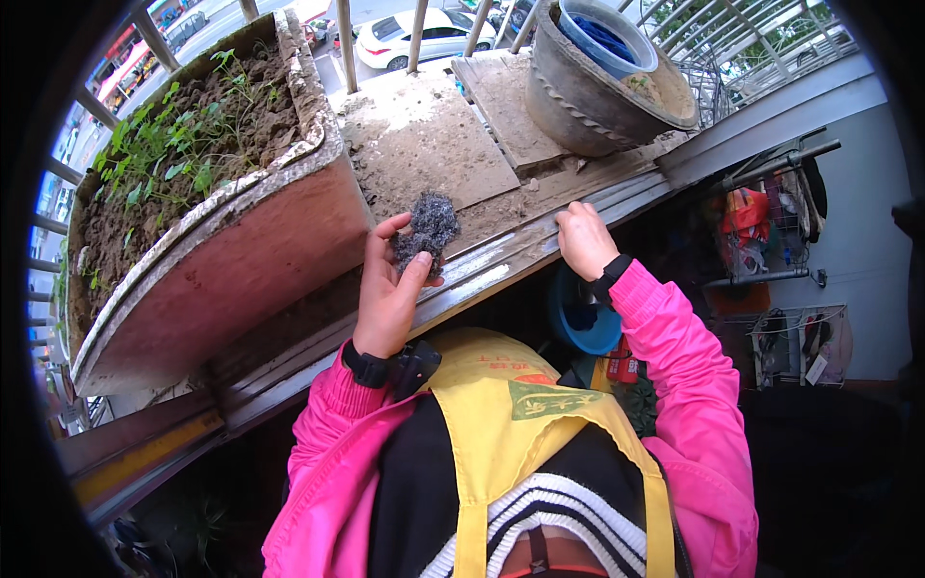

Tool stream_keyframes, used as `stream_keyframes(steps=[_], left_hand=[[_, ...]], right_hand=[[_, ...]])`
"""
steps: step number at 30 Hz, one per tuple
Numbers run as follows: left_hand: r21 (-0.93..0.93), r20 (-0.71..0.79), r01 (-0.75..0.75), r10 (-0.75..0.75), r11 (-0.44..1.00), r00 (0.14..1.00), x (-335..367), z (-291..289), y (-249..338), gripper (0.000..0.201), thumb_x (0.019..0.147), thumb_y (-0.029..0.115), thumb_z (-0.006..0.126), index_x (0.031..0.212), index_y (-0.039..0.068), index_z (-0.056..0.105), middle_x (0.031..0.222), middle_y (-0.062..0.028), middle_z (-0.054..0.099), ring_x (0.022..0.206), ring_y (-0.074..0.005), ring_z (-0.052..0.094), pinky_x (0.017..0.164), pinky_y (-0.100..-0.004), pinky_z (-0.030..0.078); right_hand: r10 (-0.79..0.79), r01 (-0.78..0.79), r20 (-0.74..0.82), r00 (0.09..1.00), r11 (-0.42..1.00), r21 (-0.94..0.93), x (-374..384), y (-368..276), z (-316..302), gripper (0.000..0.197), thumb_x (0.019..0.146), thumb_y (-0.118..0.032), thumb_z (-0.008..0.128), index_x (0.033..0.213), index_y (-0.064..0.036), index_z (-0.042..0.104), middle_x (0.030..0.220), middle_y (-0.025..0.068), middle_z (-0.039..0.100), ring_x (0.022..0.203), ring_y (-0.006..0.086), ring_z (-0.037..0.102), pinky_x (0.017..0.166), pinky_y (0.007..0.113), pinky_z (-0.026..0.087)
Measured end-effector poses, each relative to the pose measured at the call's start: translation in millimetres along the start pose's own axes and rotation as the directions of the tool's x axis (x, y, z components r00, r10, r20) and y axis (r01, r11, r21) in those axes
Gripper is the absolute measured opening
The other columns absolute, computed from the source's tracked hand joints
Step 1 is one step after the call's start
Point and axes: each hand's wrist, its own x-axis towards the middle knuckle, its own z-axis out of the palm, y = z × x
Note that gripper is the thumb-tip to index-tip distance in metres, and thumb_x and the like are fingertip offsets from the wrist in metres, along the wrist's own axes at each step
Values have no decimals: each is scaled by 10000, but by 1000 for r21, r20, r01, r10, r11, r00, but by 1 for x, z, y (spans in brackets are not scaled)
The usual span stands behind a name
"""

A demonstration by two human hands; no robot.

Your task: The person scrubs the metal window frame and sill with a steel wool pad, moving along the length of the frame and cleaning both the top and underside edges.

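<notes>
My left hand holds a dark grey, fuzzy clump between thumb and fingers, above the dirty sill; it looks like matted fibres or a scouring pad. Just beyond the window track, a dusty board lies on the ledge. My right hand is at the track further right, its fingers curled together and pointing at the rail. Whatever those fingers may hold is hidden. To the left of my left hand stands a large planter of soil with small green seedlings.
A big grey pot with a light blue bucket in it stands at the far right of the ledge. Metal bars edge the ledge. Below the sill are a blue basin and, further right, wire racks on the wall.
</notes>
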Motion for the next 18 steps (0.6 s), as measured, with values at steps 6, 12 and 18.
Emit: stream_keyframes(steps=[6,12,18], left_hand=[[9,18,2,-2,1000,1000,2,1,0,466,911,7,511,1339,77,341,1228,-71,457,1011,-121,533,757,-274,525],[12,13,-11,11,1000,1000,5,3,-1,468,910,2,510,1340,74,339,1224,-80,460,993,-125,544,750,-273,525],[4,25,-13,13,1000,1000,8,4,-3,469,910,1,511,1340,74,338,1220,-78,452,988,-128,548,749,-270,525]], right_hand=[[-106,107,48,993,994,-22,-1,-35,0,76,715,11,538,757,-20,593,827,162,566,880,312,526,827,374,445],[-151,146,60,987,986,78,1,-48,-4,87,707,20,532,751,-15,599,791,161,571,864,318,539,814,382,450],[-44,22,191,981,993,117,17,-58,-15,217,755,-152,615,660,43,627,737,230,618,762,372,608,755,445,491]])
